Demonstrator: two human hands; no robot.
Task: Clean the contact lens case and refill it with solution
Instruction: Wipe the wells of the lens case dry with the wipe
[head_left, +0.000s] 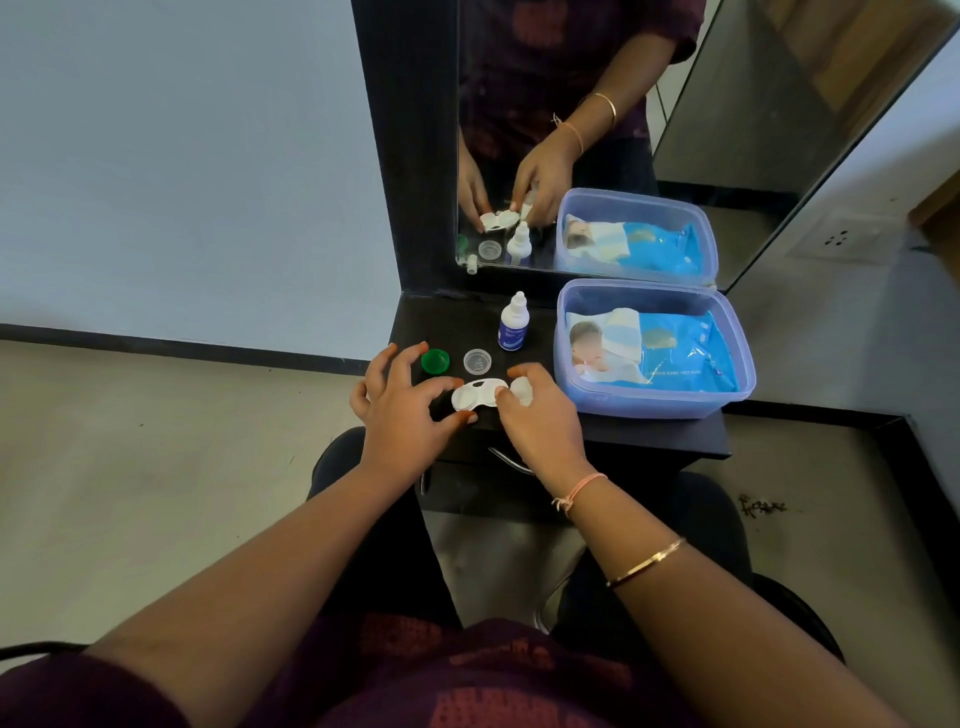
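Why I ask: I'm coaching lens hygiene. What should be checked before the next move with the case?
1. Left hand has a steady grip on the case: ok.
2. Right hand holds a white wad against the case: ok.
3. Green cap and clear cap are off, lying on the table: ok.
4. Bottle stands upright near the hands: ok.
5. Bottle tip is uncapped: cannot tell.
6. Case wells are clean and dry: cannot tell.

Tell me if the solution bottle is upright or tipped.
Upright: the solution bottle stands on its base on the black shelf, nozzle up.
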